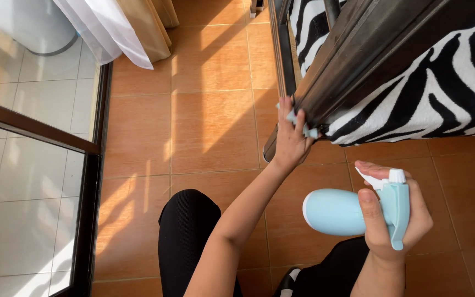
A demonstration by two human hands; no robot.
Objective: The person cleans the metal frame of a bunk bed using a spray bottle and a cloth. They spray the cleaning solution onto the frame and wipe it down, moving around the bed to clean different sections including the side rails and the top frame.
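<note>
Most of the cloth [298, 122] hides under the left hand [291, 137].

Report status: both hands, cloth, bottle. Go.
Left hand presses pale blue cloth against dark frame edge. Right hand grips light blue spray bottle, held sideways. Nothing between them.

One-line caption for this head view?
Left hand presses a light-blue cloth against a dark frame; right hand holds a pale-blue spray bottle.
</note>
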